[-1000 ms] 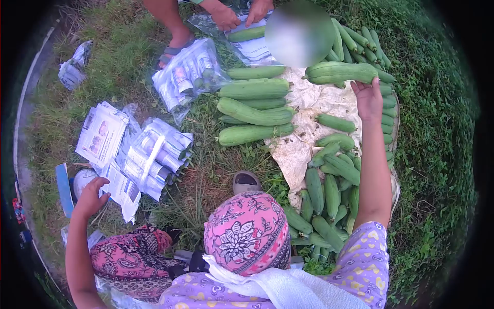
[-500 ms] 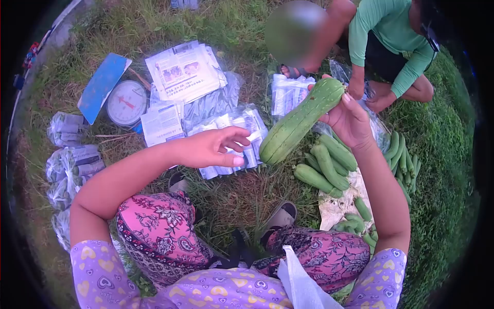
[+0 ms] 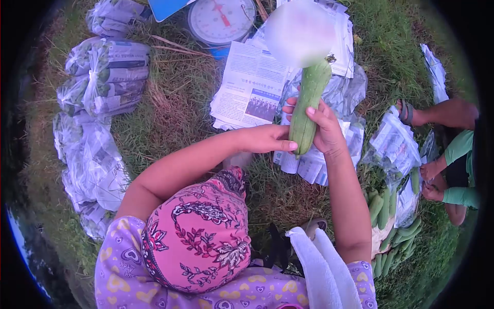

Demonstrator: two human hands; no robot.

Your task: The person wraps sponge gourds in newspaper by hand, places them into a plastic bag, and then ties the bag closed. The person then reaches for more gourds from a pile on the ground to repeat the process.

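Note:
A large pale-green zucchini (image 3: pixel 309 105) stands nearly upright in front of me, stem end up, over the newspapers. My right hand (image 3: pixel 326 129) is wrapped round its lower half from the right, thumb in front. At its bottom end, my left hand (image 3: pixel 270 139) grips from the left; the thumb lies on the skin and the other fingers are mostly hidden. Just behind the zucchini lie a folded newspaper stack (image 3: pixel 252 85) and newspaper rolls in clear plastic (image 3: pixel 311 167).
A round dial scale (image 3: pixel 221 20) stands at the top. Bagged, newspaper-wrapped bundles (image 3: pixel 118 77) line the left. More zucchini (image 3: pixel 381 208) lie on the right on a pale sheet. A co-worker in green sleeves (image 3: pixel 458 149) crouches at the far right, hands at a plastic bag.
My view has turned left. The zucchini has gone from slanted to nearly upright. My right hand has shifted from its stem end to its lower half, and my left hand has come onto its bottom end.

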